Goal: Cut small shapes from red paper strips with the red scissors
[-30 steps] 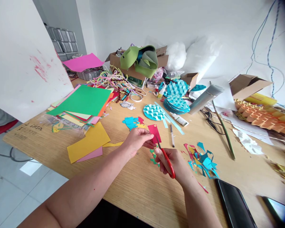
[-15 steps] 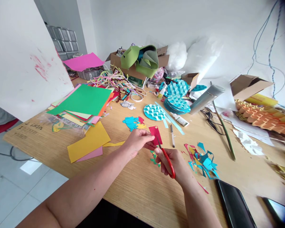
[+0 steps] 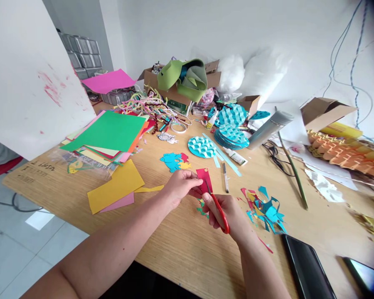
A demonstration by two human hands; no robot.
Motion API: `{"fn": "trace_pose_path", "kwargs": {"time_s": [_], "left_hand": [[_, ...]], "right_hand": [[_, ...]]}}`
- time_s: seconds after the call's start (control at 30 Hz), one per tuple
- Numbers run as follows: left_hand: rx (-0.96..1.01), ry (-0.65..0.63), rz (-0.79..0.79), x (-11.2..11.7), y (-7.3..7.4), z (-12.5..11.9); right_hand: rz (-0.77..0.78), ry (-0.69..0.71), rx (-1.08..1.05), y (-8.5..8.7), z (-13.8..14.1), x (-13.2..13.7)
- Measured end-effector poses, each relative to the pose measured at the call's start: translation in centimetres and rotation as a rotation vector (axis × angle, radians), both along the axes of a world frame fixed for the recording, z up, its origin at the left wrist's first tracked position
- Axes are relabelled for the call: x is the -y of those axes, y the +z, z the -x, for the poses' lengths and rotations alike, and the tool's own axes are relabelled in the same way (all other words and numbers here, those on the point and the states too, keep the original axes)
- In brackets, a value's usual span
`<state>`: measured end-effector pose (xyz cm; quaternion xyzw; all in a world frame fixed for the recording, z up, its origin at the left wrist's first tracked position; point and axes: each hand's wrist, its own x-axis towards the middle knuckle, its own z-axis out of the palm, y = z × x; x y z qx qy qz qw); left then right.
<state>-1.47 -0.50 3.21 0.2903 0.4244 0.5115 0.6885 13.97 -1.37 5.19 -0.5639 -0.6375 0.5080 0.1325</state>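
- My left hand (image 3: 183, 187) pinches the red paper (image 3: 205, 177) by its left side, thumb and fingers pressed narrow together.
- My right hand (image 3: 232, 210) is closed around the scissors (image 3: 225, 226), red handles in my palm, blades pointing away from the table's near edge.
- The blades lie at the red paper, close to my left fingertips (how deep they bite, I can't tell).
- That paper is in front of me, inward from the near edge of the table (image 3: 162, 236); whether it touches the wood, I can't tell.
- Just below my hands are small green scraps (image 3: 202, 210), partly hidden by my fingers.
- Beyond my left hand lie a blue paper fish (image 3: 171, 160) and smaller red and yellow cut-outs (image 3: 185, 165).
- A pen (image 3: 225, 177) lies just right of the red paper.
- Farther right is a heap of coloured offcuts (image 3: 272, 214), and a black phone (image 3: 308, 265) lies towards the near edge.
- Towards the left corner, a yellow sheet (image 3: 116, 187) overlaps a pink one (image 3: 120, 203).
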Motion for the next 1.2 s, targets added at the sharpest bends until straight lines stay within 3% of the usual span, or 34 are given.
{"fn": "trace_pose_path", "kwargs": {"time_s": [0.43, 0.67, 1.2], "left_hand": [[0.010, -0.024, 0.014, -0.04, -0.23, 0.02], [-0.059, 0.057, 0.023, -0.20, -0.25, 0.14], [-0.127, 0.003, 0.033, -0.14, -0.32, 0.05]], "right_hand": [[0.039, -0.035, 0.015, -0.56, 0.10, -0.28], [0.051, -0.034, 0.024, -0.61, 0.09, -0.22], [0.042, -0.028, -0.010, -0.70, 0.13, -0.14]]}}
